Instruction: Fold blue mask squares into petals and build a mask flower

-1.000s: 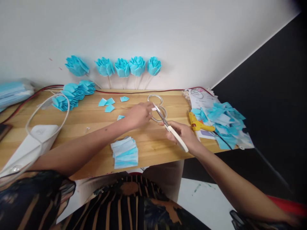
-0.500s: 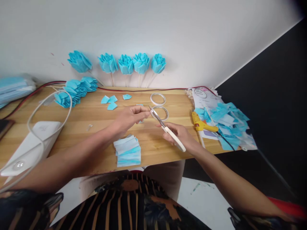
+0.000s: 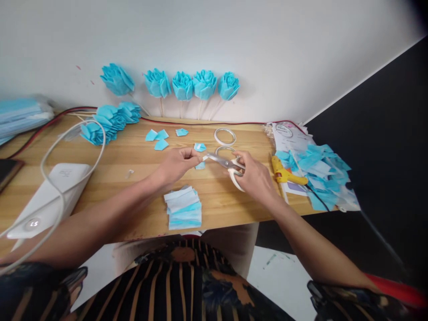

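My right hand (image 3: 254,175) grips white-handled scissors (image 3: 224,163), blades pointing left. My left hand (image 3: 176,163) pinches a small strip of pale material at the blade tips, just above the wooden table (image 3: 133,187). A small blue piece (image 3: 200,165) lies under the blades, another blue piece (image 3: 199,146) just behind. A stack of blue and white sheets (image 3: 183,207) sits near the front edge, below my hands. Two tape rings (image 3: 225,136) lie behind the scissors.
Blue paper flowers on sticks (image 3: 193,84) lean on the wall; more flowers (image 3: 107,118) lie at left. A yellow glue gun (image 3: 286,173) and blue scraps (image 3: 317,169) are at right. A white power bank with cable (image 3: 47,191) sits left. Loose petals (image 3: 160,138) lie mid-table.
My right hand turned the scissors from pointing up-left to lying nearly level, pointing left. My left hand drew back from the tape rings, now pinching a strip at the blade tips.
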The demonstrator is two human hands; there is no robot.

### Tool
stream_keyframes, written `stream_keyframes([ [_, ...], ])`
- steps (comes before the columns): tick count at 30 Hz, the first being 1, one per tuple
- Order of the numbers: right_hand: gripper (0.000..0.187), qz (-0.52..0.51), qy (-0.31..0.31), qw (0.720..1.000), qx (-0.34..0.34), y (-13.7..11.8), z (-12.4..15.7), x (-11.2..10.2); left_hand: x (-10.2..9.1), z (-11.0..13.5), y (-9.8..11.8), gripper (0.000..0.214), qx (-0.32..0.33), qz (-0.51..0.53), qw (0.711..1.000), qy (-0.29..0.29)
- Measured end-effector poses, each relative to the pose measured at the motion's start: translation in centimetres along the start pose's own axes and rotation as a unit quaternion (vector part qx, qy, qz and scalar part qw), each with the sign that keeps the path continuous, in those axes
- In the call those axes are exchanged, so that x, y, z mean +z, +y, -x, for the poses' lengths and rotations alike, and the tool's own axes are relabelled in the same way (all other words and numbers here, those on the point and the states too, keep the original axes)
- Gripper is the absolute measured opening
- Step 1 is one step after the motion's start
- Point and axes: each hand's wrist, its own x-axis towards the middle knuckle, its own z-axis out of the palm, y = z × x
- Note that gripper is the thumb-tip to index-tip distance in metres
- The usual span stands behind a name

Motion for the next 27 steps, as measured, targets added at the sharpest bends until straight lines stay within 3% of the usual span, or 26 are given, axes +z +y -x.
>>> stream_keyframes([
  [4, 0.055, -0.077, 0.015, 0.993, 0.085, 2.7, -1.9, -1.0, -1.3, 1.0, -0.5, 0.024, -0.016, -0.011, 1.000, 0.016],
  [7, 0.050, 0.088, 0.010, 0.995, 0.049, 4.2, -2.5, -1.7, -2.1, 1.5, -0.9, 0.028, -0.019, -0.031, 0.999, 0.028],
  [9, 0.042, 0.228, -0.040, 0.973, -0.001, 4.2, -2.5, -2.1, -2.4, 1.6, -1.1, 0.028, -0.011, -0.047, 0.998, 0.030],
  [11, 0.035, 0.320, -0.084, 0.943, -0.037, 3.2, -2.2, -2.4, -2.6, 1.5, -1.2, 0.027, 0.004, -0.060, 0.998, 0.029],
  [13, 0.031, 0.337, -0.078, 0.937, -0.049, 1.1, -1.9, -2.6, -2.6, 1.5, -1.3, 0.025, 0.025, -0.069, 0.997, 0.025],
  [15, 0.030, 0.256, -0.037, 0.961, -0.093, -1.5, -1.7, -2.4, -2.6, 1.5, -1.3, 0.023, 0.048, -0.073, 0.996, 0.020],
  [17, 0.026, 0.098, -0.056, 0.979, -0.169, -4.0, -1.7, -1.8, -2.6, 1.5, -1.2, 0.021, 0.068, -0.075, 0.995, 0.015],
  [20, 0.017, -0.056, -0.082, 0.974, -0.204, -6.4, -2.0, -0.2, -2.6, 1.6, -1.3, 0.020, 0.089, -0.079, 0.993, 0.016],
  [25, 0.012, -0.121, -0.100, 0.967, -0.199, -7.7, -2.4, 1.5, -2.9, 1.7, -1.3, 0.017, 0.096, -0.085, 0.991, 0.024],
  [27, 0.011, -0.133, -0.080, 0.967, -0.201, -8.0, -2.5, 1.8, -3.0, 1.8, -1.0, 0.018, 0.078, -0.069, 0.994, 0.032],
])
